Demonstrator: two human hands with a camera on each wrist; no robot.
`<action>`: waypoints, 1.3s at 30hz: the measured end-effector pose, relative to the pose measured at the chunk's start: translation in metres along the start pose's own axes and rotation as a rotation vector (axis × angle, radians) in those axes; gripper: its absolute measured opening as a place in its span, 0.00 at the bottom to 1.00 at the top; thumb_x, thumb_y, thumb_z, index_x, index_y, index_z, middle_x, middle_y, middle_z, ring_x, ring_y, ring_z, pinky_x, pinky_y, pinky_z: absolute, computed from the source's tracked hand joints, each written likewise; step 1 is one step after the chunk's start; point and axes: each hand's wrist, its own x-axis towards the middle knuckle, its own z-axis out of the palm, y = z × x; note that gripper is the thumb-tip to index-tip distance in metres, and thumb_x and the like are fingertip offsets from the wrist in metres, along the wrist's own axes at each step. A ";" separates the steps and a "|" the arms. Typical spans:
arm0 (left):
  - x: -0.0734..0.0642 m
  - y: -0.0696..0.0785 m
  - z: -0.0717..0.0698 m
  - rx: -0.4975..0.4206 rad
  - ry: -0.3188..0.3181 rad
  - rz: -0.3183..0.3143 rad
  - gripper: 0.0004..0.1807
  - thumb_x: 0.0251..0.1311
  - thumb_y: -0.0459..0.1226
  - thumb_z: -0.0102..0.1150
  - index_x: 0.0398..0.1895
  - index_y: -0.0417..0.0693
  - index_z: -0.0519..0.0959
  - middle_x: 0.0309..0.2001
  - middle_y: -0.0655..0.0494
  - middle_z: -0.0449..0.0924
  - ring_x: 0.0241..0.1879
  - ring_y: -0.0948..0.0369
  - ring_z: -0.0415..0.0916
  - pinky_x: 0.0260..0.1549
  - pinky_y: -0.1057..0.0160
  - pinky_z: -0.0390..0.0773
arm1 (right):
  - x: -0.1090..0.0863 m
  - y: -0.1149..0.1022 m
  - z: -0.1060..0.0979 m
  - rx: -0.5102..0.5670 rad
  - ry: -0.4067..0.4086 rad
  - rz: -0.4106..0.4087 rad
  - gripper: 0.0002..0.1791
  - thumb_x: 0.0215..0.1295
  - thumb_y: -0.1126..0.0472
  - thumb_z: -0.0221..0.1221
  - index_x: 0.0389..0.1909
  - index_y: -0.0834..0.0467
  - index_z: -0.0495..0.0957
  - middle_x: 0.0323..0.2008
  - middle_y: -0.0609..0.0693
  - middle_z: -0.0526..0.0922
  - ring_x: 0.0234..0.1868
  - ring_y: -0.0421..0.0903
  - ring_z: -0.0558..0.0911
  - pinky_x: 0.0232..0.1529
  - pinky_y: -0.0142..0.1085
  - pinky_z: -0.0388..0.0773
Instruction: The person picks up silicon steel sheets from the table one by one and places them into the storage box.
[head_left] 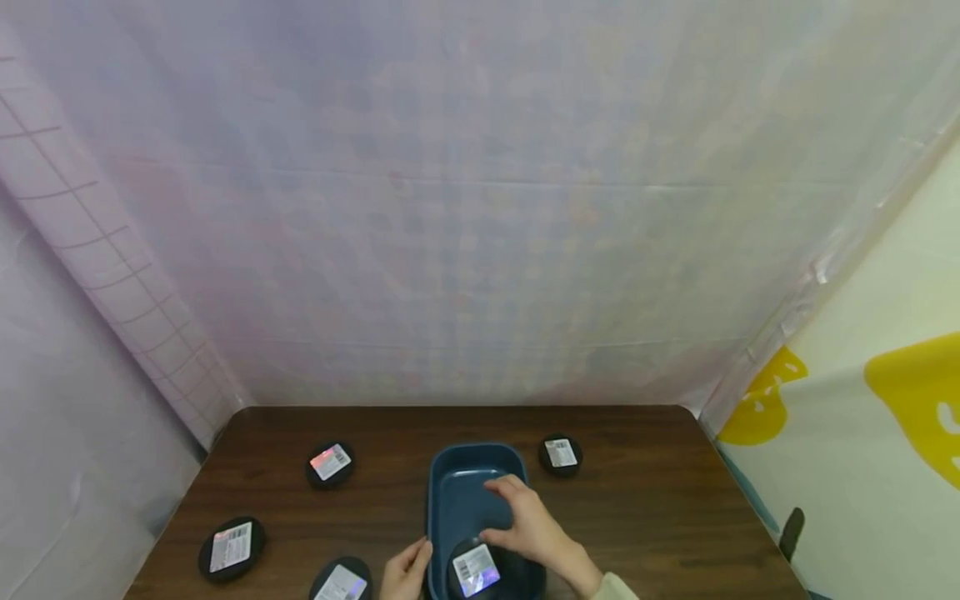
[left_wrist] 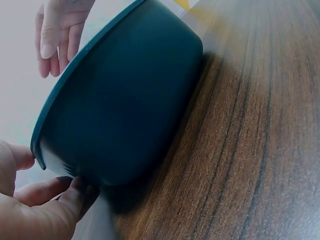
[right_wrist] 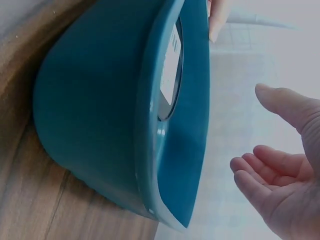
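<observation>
A deep blue-green plastic bin [head_left: 468, 492] sits lengthwise on the table. My left hand [head_left: 406, 571] pinches its left rim between thumb and fingers, as the left wrist view shows along the bin wall [left_wrist: 115, 100]. Inside, at the near end, lies a round black disc-shaped item [head_left: 476, 570] with a white barcode label, also visible past the rim in the right wrist view. Beside it is a dark shape whose kind I cannot tell. Over the bin hovers my right hand [head_left: 528, 525], thumb and fingers spread apart, holding nothing; the right wrist view shows a gap between hand and bin.
More black labelled discs lie on the brown wooden table [head_left: 637, 517]: one back left [head_left: 330, 464], one far left [head_left: 232, 549], one at the near edge [head_left: 341, 580], one back right [head_left: 560, 455]. A pale curtain [head_left: 480, 250] hangs behind.
</observation>
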 end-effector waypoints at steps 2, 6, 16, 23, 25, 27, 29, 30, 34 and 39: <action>0.000 0.000 0.000 0.008 0.003 -0.001 0.21 0.66 0.35 0.51 0.50 0.20 0.72 0.48 0.30 0.76 0.46 0.53 0.76 0.44 0.67 0.75 | 0.000 0.001 -0.001 0.009 0.018 0.012 0.33 0.37 0.62 0.74 0.48 0.67 0.75 0.43 0.55 0.79 0.44 0.49 0.79 0.46 0.38 0.77; 0.000 -0.001 0.000 0.009 0.005 -0.002 0.20 0.66 0.35 0.50 0.50 0.20 0.72 0.48 0.30 0.76 0.45 0.54 0.76 0.43 0.67 0.75 | 0.000 0.005 -0.003 0.027 0.058 0.033 0.33 0.37 0.64 0.75 0.47 0.69 0.75 0.43 0.57 0.78 0.42 0.51 0.80 0.44 0.38 0.78; -0.001 0.000 0.000 0.024 0.023 -0.008 0.20 0.66 0.35 0.51 0.50 0.21 0.73 0.48 0.31 0.77 0.47 0.52 0.76 0.45 0.64 0.75 | -0.001 0.013 -0.009 0.055 0.170 0.032 0.32 0.34 0.68 0.74 0.45 0.70 0.75 0.39 0.60 0.78 0.38 0.54 0.80 0.40 0.39 0.79; -0.001 -0.001 0.000 0.021 0.024 -0.001 0.21 0.66 0.36 0.52 0.50 0.21 0.73 0.48 0.31 0.76 0.46 0.57 0.76 0.44 0.67 0.75 | -0.002 0.021 -0.010 0.088 0.219 0.136 0.29 0.34 0.69 0.74 0.43 0.68 0.76 0.38 0.54 0.78 0.37 0.53 0.79 0.36 0.40 0.79; -0.001 -0.002 0.000 0.023 0.022 0.000 0.21 0.66 0.36 0.51 0.50 0.21 0.73 0.48 0.31 0.76 0.46 0.58 0.76 0.45 0.67 0.74 | -0.001 0.023 -0.012 0.084 0.227 0.156 0.30 0.34 0.69 0.75 0.44 0.68 0.76 0.38 0.56 0.78 0.38 0.54 0.80 0.36 0.40 0.79; -0.001 -0.002 -0.001 0.021 0.019 -0.001 0.21 0.66 0.36 0.51 0.50 0.21 0.73 0.49 0.31 0.76 0.45 0.58 0.76 0.44 0.67 0.74 | 0.000 0.026 -0.013 0.081 0.231 0.172 0.30 0.35 0.69 0.75 0.44 0.69 0.76 0.38 0.58 0.78 0.38 0.54 0.80 0.37 0.40 0.80; -0.001 -0.002 -0.001 0.014 0.016 -0.004 0.21 0.66 0.36 0.51 0.50 0.21 0.72 0.49 0.31 0.76 0.45 0.60 0.76 0.44 0.68 0.74 | 0.000 0.028 -0.015 0.079 0.235 0.181 0.30 0.36 0.69 0.74 0.44 0.71 0.75 0.39 0.61 0.78 0.39 0.56 0.81 0.38 0.41 0.80; -0.001 -0.002 -0.001 0.013 0.016 -0.006 0.21 0.66 0.36 0.51 0.50 0.21 0.72 0.49 0.31 0.76 0.45 0.60 0.75 0.44 0.68 0.74 | 0.000 0.029 -0.016 0.081 0.237 0.187 0.30 0.36 0.69 0.74 0.44 0.71 0.75 0.39 0.62 0.78 0.39 0.57 0.81 0.38 0.41 0.80; -0.001 -0.001 -0.001 0.008 0.016 -0.011 0.21 0.66 0.36 0.51 0.51 0.21 0.72 0.49 0.30 0.76 0.45 0.61 0.75 0.44 0.68 0.74 | 0.000 0.034 -0.020 0.072 0.255 0.210 0.29 0.37 0.69 0.74 0.44 0.72 0.75 0.39 0.62 0.79 0.38 0.57 0.80 0.38 0.44 0.80; -0.002 -0.001 0.000 0.019 0.020 -0.008 0.21 0.66 0.36 0.51 0.50 0.21 0.73 0.49 0.30 0.76 0.46 0.58 0.75 0.45 0.67 0.74 | -0.001 0.040 -0.024 0.018 0.299 0.219 0.28 0.38 0.68 0.74 0.44 0.70 0.76 0.38 0.61 0.79 0.37 0.55 0.80 0.37 0.44 0.80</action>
